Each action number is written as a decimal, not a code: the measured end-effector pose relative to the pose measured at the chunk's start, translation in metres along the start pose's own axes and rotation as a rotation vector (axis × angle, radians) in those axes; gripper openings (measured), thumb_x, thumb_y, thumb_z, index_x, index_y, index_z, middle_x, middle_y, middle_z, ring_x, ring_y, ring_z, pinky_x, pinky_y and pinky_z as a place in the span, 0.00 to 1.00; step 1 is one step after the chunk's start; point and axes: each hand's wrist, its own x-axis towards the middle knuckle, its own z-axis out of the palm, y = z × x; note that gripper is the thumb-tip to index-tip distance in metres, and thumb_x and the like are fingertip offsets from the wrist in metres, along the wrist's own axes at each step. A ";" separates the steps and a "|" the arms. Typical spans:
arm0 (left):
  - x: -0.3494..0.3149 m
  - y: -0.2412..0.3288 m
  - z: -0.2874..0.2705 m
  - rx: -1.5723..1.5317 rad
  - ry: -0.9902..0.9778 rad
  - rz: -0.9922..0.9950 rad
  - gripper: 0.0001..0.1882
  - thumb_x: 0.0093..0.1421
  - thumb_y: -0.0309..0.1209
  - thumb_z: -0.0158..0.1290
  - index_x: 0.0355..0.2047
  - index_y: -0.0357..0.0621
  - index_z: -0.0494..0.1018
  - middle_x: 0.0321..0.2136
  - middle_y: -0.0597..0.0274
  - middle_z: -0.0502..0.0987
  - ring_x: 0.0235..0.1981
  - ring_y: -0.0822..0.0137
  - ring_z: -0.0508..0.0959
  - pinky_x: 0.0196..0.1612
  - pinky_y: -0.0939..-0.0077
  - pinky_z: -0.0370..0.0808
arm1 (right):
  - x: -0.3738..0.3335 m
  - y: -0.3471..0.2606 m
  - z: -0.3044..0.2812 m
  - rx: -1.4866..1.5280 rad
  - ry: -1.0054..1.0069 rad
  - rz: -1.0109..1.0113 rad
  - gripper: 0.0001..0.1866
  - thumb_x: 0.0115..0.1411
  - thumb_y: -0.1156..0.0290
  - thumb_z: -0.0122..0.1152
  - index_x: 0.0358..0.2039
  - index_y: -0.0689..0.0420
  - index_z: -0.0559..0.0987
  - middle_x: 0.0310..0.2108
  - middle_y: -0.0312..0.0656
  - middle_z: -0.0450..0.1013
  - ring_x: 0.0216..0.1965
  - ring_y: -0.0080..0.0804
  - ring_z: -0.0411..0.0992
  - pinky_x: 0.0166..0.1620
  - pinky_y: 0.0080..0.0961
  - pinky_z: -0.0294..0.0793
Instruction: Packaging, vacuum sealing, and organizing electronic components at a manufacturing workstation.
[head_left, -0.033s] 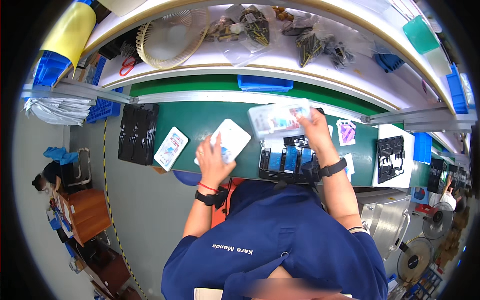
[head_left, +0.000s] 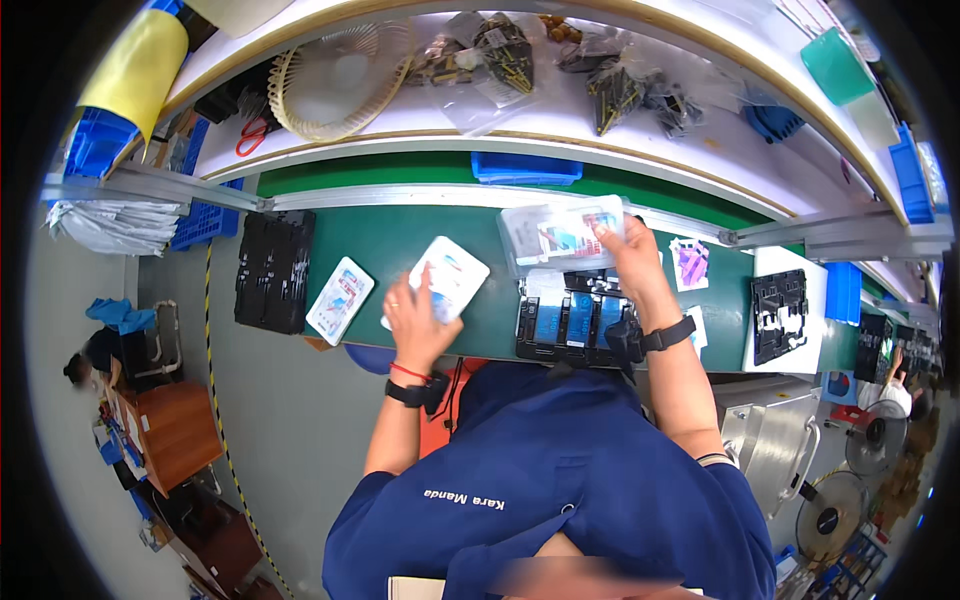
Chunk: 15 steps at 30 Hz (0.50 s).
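Gripping a clear pack [head_left: 556,238] in the fingers of the right hand [head_left: 634,258].
Left hand [head_left: 418,328]: fingers on a white pack [head_left: 455,276] toward one o'clock; cannot tell whether gripping.

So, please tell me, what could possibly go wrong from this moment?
The right hand grips the pale printed package by one end only, so it might tilt or slip and strike the black tray with blue parts just below it in the picture.

Another white package lies close to the near edge of the green table; a careless sweep of the left hand could perhaps push it off.
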 end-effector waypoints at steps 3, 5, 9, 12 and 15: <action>0.018 -0.038 0.019 0.020 0.039 -0.073 0.45 0.31 0.36 0.59 0.55 0.45 0.60 0.47 0.44 0.61 0.47 0.46 0.60 0.51 0.55 0.57 | -0.008 -0.007 -0.005 0.135 -0.009 0.083 0.11 0.55 0.79 0.55 0.40 0.63 0.74 0.37 0.40 0.74 0.37 0.24 0.71 0.43 0.22 0.70; 0.028 -0.067 0.036 0.021 -0.035 -0.195 0.45 0.33 0.38 0.61 0.55 0.47 0.60 0.49 0.43 0.60 0.51 0.45 0.59 0.53 0.56 0.56 | -0.012 0.000 -0.006 0.221 -0.067 0.122 0.11 0.55 0.79 0.55 0.40 0.64 0.74 0.37 0.41 0.74 0.37 0.25 0.71 0.43 0.23 0.70; 0.042 -0.079 0.050 0.165 -0.200 -0.271 0.45 0.39 0.48 0.61 0.57 0.48 0.58 0.55 0.44 0.55 0.57 0.46 0.55 0.57 0.58 0.53 | -0.024 0.001 -0.001 0.338 -0.096 0.180 0.11 0.55 0.77 0.55 0.40 0.64 0.74 0.37 0.42 0.74 0.38 0.27 0.72 0.43 0.25 0.70; 0.047 -0.033 0.030 -0.333 -0.264 -0.236 0.46 0.44 0.54 0.57 0.58 0.44 0.56 0.57 0.47 0.55 0.59 0.52 0.54 0.59 0.60 0.51 | -0.034 0.001 0.002 0.355 -0.116 0.199 0.11 0.57 0.77 0.54 0.40 0.65 0.74 0.37 0.42 0.74 0.37 0.27 0.72 0.43 0.25 0.71; 0.039 0.021 0.014 -2.008 -0.563 -0.238 0.47 0.50 0.59 0.50 0.59 0.38 0.50 0.56 0.53 0.59 0.60 0.61 0.55 0.61 0.62 0.49 | -0.038 0.002 0.009 0.374 -0.160 0.231 0.11 0.57 0.77 0.53 0.40 0.65 0.74 0.37 0.42 0.74 0.37 0.27 0.72 0.43 0.25 0.71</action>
